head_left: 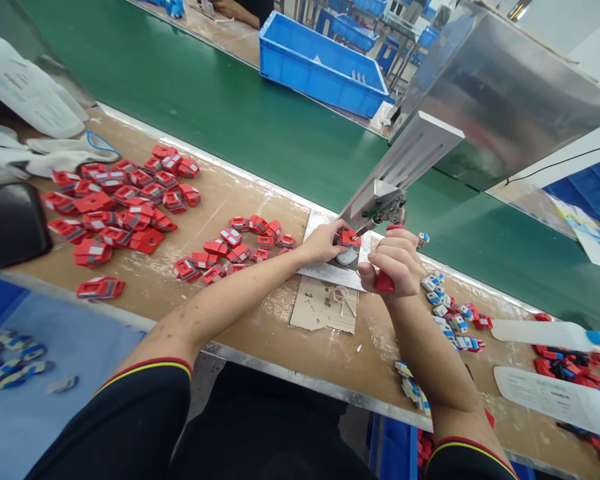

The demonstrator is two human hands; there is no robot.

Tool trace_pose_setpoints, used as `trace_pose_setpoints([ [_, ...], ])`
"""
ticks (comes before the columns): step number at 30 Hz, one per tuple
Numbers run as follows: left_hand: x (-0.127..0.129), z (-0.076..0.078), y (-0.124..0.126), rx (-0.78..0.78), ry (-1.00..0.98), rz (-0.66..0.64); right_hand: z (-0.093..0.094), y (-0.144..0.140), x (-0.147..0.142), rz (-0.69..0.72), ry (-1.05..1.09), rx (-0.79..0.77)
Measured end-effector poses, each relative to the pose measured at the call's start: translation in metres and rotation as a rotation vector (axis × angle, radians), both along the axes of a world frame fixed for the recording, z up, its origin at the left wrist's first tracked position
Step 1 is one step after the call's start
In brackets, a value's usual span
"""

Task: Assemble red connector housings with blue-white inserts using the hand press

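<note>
In the head view, my left hand [324, 243] is closed on a small red toy car body [349, 237], holding it at the base of a metal hand press [380, 200]. A white round holder [347, 256] sits just under the car body. My right hand [399, 264] is wrapped round the press's red lever handle [385, 283], whose ends show above and below the fingers. The press's plunger tip reaches close to the car body; whether they touch I cannot tell. Below the base lies a torn piece of cardboard [323, 307] with a loop of string on it.
Red toy cars [130, 200] are heaped on the left of the brown bench, a smaller group [240, 250] nearer my left arm. Blue-and-white cars [443, 300] and plastic bottles [545, 333] lie right. Behind runs a green conveyor belt [205, 100]; a blue crate [320, 73] stands beyond it.
</note>
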State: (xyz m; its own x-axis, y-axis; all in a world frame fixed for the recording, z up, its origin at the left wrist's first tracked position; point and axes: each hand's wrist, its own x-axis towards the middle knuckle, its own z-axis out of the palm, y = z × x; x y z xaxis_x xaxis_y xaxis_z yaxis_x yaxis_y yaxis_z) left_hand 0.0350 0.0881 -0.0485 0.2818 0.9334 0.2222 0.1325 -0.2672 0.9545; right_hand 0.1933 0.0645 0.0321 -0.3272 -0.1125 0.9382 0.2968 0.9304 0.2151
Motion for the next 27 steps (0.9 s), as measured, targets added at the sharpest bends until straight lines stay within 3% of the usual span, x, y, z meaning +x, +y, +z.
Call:
trace_pose_setpoints([
  [6,-0.001,-0.001,-0.002,0.043,0.041,0.010,0.000,-0.005,-0.001,-0.064,-0.098,0.086],
  [14,0.000,0.000,-0.001,0.060,0.106,0.013,0.032,-0.022,0.005,0.016,-0.164,-0.174],
  [21,0.001,0.002,-0.002,0.075,0.087,0.013,0.025,-0.023,0.007,-0.014,-0.265,-0.111],
  [27,0.000,0.006,-0.003,0.044,0.124,0.013,0.064,-0.030,0.011,0.002,-0.629,-0.235],
])
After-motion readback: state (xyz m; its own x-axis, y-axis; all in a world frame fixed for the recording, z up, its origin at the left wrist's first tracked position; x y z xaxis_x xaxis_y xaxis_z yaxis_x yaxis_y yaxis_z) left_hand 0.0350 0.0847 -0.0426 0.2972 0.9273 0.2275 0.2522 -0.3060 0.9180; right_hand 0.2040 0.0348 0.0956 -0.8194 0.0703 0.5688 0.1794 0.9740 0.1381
